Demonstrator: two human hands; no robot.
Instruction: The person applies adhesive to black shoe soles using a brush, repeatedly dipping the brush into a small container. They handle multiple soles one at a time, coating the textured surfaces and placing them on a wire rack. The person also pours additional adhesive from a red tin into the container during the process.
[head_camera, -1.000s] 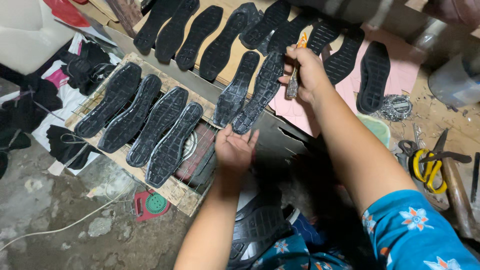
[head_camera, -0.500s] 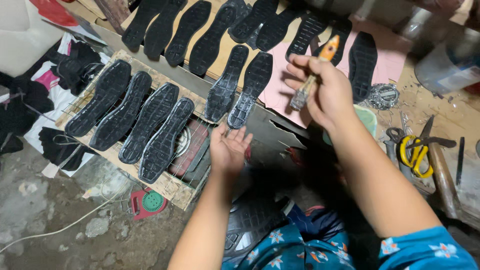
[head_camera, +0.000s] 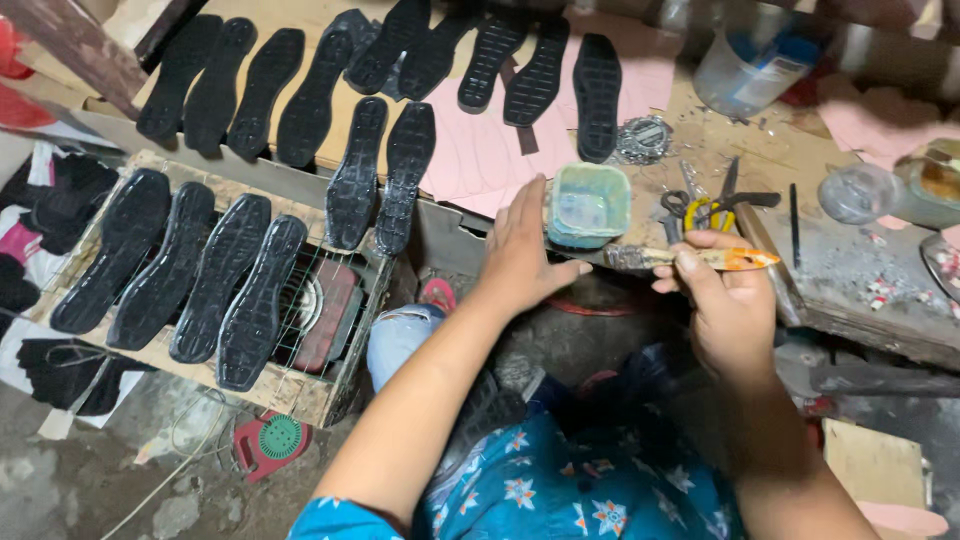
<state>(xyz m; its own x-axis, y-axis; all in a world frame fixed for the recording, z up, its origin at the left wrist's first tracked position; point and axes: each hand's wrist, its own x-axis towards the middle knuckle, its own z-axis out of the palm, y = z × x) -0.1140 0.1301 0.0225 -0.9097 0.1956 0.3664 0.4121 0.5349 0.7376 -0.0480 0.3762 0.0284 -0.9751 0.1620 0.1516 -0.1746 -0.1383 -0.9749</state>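
Note:
My left hand (head_camera: 520, 250) is spread flat at the workbench edge, fingertips next to a small square green container (head_camera: 588, 205). It holds nothing. My right hand (head_camera: 722, 300) grips a brush (head_camera: 700, 258) with an orange handle, held level, its bristles pointing left just below the container. Several black shoe soles (head_camera: 380, 170) lie on the board to the left of my hands, partly on pink paper (head_camera: 480, 160). More black soles (head_camera: 190, 270) rest side by side on a wire rack lower left.
Yellow-handled scissors (head_camera: 715, 205) and a metal scourer (head_camera: 645, 138) lie right of the container. A plastic jar (head_camera: 750, 60) stands behind, a clear cup (head_camera: 855, 190) far right. A small red and green fan (head_camera: 270, 440) lies on the floor.
My right hand brought the brush down from the soles toward the green container. My left hand rose from near my lap to the container's side. The view swung right.

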